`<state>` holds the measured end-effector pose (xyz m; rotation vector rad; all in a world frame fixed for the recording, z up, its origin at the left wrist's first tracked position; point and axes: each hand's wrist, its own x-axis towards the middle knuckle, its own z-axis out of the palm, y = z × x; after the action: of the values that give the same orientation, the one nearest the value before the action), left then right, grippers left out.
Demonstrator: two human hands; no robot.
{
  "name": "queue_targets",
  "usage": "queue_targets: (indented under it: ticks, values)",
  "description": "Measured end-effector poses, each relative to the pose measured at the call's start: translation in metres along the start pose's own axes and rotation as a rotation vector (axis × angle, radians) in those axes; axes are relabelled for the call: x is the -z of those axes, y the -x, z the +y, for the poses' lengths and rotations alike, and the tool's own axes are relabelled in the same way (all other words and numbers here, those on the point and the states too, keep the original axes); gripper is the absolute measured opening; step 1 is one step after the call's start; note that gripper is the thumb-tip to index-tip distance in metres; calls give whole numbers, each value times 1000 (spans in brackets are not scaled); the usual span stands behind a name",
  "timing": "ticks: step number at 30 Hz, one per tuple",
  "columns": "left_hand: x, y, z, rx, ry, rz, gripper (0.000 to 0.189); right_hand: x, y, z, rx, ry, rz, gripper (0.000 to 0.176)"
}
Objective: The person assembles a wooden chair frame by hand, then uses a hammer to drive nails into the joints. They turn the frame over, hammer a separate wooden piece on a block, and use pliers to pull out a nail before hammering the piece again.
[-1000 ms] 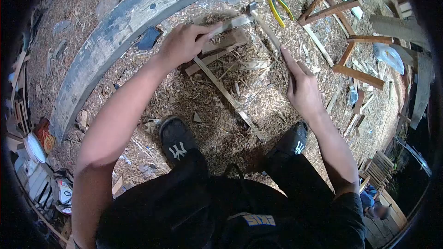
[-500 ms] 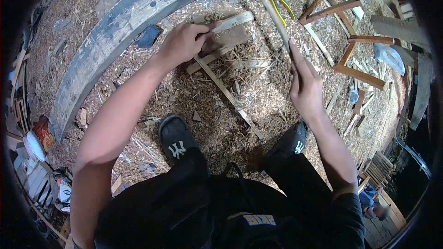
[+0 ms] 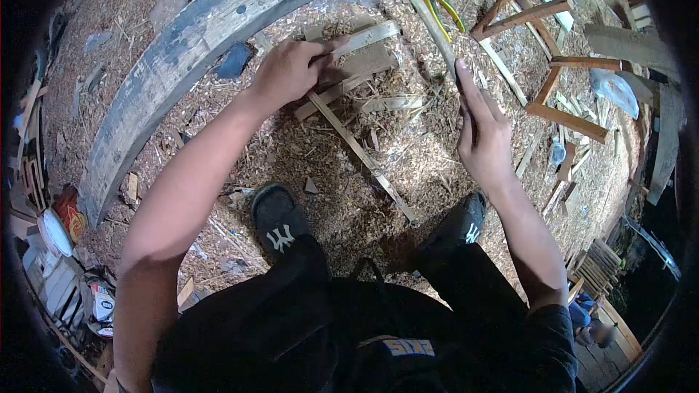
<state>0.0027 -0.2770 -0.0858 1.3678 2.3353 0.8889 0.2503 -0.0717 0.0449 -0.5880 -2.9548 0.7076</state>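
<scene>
My left hand [image 3: 291, 73] is closed around the corner where two thin wooden strips meet. One pale strip [image 3: 373, 35] points up and to the right; the other narrow strip [image 3: 364, 156] slants down toward my right shoe. The fingers hide the joint itself. Beneath the strips, a flat wood block [image 3: 371, 60] and a short batten [image 3: 331, 97] rest on the ground. In my right hand [image 3: 484, 135] is a hammer [image 3: 435, 27], gripped by its wooden handle, head upward and apart from the strips. Pliers with yellow-green handles [image 3: 446, 11] lie just beyond the hammer.
A long weathered timber beam [image 3: 175, 58] curves across the upper left. Brown wooden frame pieces [image 3: 571, 62] lie at the right near a clear plastic bag [image 3: 614, 91]. Wood shavings cover the ground around my shoes [image 3: 277, 215]. Part of another person [image 3: 582, 324] shows at lower right.
The hammer head has tilted slightly to the left. My left hand and the wooden strips stay almost where they were.
</scene>
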Motion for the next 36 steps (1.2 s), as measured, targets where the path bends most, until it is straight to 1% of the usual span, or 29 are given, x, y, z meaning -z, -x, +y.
queue_targets:
  ticks: [1,2,4,5,7,8,10,11,12,13,14,15,16,17,19,21,23,25,26,28,29,31,32,33,34,35,36]
  values:
    - [5,-1,6,27,-50,-20,31,-1,-1,0,60,-3,73,76]
    - [11,-3,12,26,-51,-18,31,-4,0,5,62,-3,74,76]
    - [19,-8,19,174,73,-225,30,-12,1,15,-25,58,-123,78]
    - [15,-8,14,171,71,-225,30,-12,4,16,-25,57,-120,78]
    - [4,-5,5,67,77,-68,29,-5,2,7,-51,30,-51,74]
    - [-1,-1,-1,71,79,-72,29,-3,0,3,-24,-47,5,73]
    - [3,-1,3,-9,4,-6,29,-5,1,5,-10,-33,18,72]
    - [5,-2,6,-11,5,-6,29,-5,2,5,8,-20,33,72]
    - [8,-5,11,115,80,-136,29,-5,3,5,-72,17,-70,72]
    - [11,-8,14,242,152,-263,29,-5,1,6,-69,16,-64,72]
    - [9,-8,9,240,148,-262,29,-6,0,9,-29,59,-75,75]
    - [5,-7,6,128,103,-151,30,-6,0,9,6,102,-88,79]
    - [1,-5,2,23,59,-36,30,-3,-2,7,2,33,-55,79]
    - [-3,-1,-2,28,61,-38,30,1,-4,4,2,33,-61,79]
    - [7,-1,7,40,57,-81,28,6,-7,-1,88,28,65,77]
    - [7,-4,11,62,80,-83,28,2,-3,5,70,43,56,77]
    - [11,-6,14,86,96,-81,29,-7,1,16,-30,124,-152,78]
    - [22,-10,26,222,31,-280,32,-9,2,18,-36,111,-127,78]
    - [16,-8,17,228,31,-281,32,-7,3,17,-18,64,-68,77]
    - [4,-5,3,91,76,-151,39,-2,-1,8,52,-31,53,74]
    - [-1,-3,-2,88,78,-153,39,-2,0,9,49,-29,53,74]
    - [9,-2,11,100,8,-102,34,-3,1,11,94,-7,69,74]
    - [14,-4,17,98,6,-101,34,-4,2,9,78,6,15,77]
    - [20,-8,24,166,27,-190,34,-5,2,11,80,4,20,77]
    - [24,-10,27,237,49,-279,34,-5,3,15,39,71,-57,78]
    - [18,-8,20,237,49,-281,34,-6,5,17,-9,139,-137,78]
    - [7,-5,7,119,59,-165,33,-3,4,13,-10,140,-141,78]
